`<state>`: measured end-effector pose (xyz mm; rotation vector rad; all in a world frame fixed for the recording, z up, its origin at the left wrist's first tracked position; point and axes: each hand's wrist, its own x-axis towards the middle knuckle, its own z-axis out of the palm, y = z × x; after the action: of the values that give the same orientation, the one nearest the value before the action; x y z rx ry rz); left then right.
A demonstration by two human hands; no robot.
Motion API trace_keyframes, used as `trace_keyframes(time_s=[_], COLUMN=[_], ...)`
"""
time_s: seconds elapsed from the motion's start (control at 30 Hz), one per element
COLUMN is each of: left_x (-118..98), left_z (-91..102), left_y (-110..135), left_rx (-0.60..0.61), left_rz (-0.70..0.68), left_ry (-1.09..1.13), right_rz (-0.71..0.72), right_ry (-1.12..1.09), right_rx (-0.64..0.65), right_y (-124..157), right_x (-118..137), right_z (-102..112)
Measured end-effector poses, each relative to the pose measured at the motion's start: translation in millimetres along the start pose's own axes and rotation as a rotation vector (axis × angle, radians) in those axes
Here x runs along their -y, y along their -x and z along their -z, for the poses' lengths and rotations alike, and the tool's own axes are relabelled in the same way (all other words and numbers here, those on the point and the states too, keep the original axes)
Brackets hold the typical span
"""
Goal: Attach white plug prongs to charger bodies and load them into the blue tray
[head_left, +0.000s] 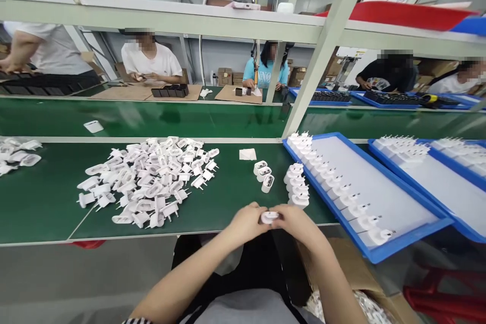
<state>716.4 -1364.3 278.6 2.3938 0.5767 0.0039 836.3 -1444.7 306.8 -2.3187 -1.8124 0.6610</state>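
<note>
Between my two hands, just off the front edge of the green worktop (220, 212), is a white plug adapter housing (270, 217). My left hand (248, 221) grips its left side, and my right hand (292, 221) closes on its right side. Beyond them stand a few white charger housings (264, 174) with open tops showing dark insides. To their right is a row of white plug adapters (296, 187) with pins pointing up. A large loose heap of white plug covers (152, 177) with pins lies to the left.
A blue-rimmed tray (379, 187) at right carries a line of upright adapters; more blue trays (448, 187) lie beyond. A small white piece (247, 154) rests on the worktop. A slanted post (319, 50) rises behind. Several people work across the green belt (159, 116).
</note>
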Motion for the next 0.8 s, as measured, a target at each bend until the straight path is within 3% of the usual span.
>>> trace_keyframes(time_s=[0.13,0.23,0.37,0.43,0.53,0.8], left_x=[-33.1,-47.0,-49.2,-46.9,-43.0,-35.2], left_z=[-43.9,-59.8,-62.5,-60.4,-57.1,-51.0], left_y=[-30.6,-52.1,-71.4,-78.7,-88.3,-102.7], left_rx=[-0.091,-0.188,-0.158,-0.107,-0.044,0.035], left_rz=[0.0,0.08,0.104,0.094,0.072,-0.001], left_ry=[0.11,0.183,0.305,0.316,0.27,0.15], right_rz=[-0.213,-0.3,-0.352,-0.362,-0.362,-0.264], right_ry=[-0.222,-0.371,-0.693,-0.931,-1.18,-1.25], right_rx=[-0.178,-0.305,-0.724,-0.861,-0.827,-0.764], right_y=[36.6,45.8,25.6,4.1,-26.2,-45.7], right_x=[-47.3,-77.2,-104.2,-107.8,-104.1,-98.9], right_z=[-2.1,-2.8,-8.4,-10.4,-10.5,-5.6])
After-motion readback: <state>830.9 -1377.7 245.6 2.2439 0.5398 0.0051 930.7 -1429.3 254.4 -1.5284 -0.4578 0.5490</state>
